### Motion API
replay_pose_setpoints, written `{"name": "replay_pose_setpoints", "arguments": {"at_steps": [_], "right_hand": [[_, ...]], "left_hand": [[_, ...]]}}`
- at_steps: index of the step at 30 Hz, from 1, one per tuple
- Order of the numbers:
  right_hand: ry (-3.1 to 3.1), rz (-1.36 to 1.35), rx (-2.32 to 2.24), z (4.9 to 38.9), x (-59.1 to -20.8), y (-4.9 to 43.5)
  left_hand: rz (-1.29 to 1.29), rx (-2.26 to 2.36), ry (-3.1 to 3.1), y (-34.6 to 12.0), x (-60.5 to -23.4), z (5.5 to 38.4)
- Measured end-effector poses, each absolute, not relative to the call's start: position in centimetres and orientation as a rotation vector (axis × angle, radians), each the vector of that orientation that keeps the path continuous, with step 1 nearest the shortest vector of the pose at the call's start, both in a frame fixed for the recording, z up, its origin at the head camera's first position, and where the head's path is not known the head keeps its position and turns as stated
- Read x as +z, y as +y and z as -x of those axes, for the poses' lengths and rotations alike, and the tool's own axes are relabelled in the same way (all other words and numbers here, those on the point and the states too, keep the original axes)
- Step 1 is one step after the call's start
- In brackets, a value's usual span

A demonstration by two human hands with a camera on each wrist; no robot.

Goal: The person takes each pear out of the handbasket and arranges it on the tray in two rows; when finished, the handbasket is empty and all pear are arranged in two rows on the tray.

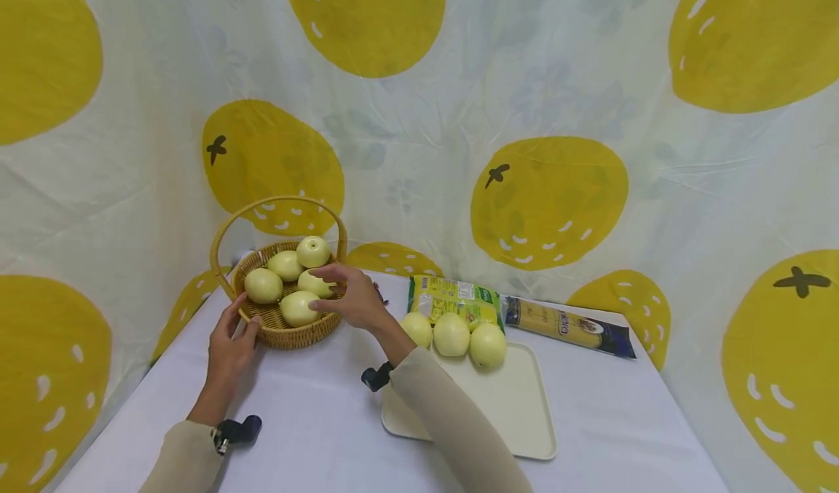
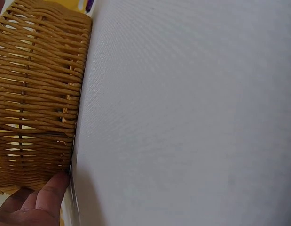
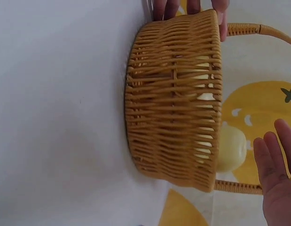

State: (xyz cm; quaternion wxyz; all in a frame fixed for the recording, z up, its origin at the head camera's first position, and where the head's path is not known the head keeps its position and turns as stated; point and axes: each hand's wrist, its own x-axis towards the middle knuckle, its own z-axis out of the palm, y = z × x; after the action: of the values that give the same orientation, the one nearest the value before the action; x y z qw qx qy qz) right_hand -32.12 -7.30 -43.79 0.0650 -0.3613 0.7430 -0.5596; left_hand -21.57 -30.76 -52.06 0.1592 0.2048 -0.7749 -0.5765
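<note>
A wicker basket (image 1: 288,338) with a tall arched handle stands at the left of the table, holding several pale yellow-green apples (image 1: 264,286). My left hand (image 1: 231,347) grips its left side, with fingers (image 3: 171,8) along the outer wall and a fingertip over the rim. Over the right part of the basket hovers my right hand (image 1: 354,298). Its fingers (image 3: 272,160) are stretched out and spread from the thumb, with nothing held between them. The front apple (image 1: 299,309) lies right by the thumb, and another (image 1: 317,285) is partly hidden under the fingers.
Right of the basket lies a cream tray (image 1: 518,420), partly covered by my right forearm. Three apples (image 1: 488,345) sit along its back edge. Behind them are a green-yellow food packet (image 1: 455,298) and a long dark-ended pasta packet (image 1: 569,327). A lemon-print curtain (image 1: 419,121) hangs behind.
</note>
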Motion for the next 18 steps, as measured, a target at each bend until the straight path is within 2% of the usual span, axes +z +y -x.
{"name": "replay_pose_setpoints", "arguments": {"at_steps": [18], "right_hand": [[2.514, 0.925, -1.312, 32.7, -44.9, -12.5]], "left_hand": [[-0.564, -1.649, -2.217, -30.7, -51.8, 21.4]]}}
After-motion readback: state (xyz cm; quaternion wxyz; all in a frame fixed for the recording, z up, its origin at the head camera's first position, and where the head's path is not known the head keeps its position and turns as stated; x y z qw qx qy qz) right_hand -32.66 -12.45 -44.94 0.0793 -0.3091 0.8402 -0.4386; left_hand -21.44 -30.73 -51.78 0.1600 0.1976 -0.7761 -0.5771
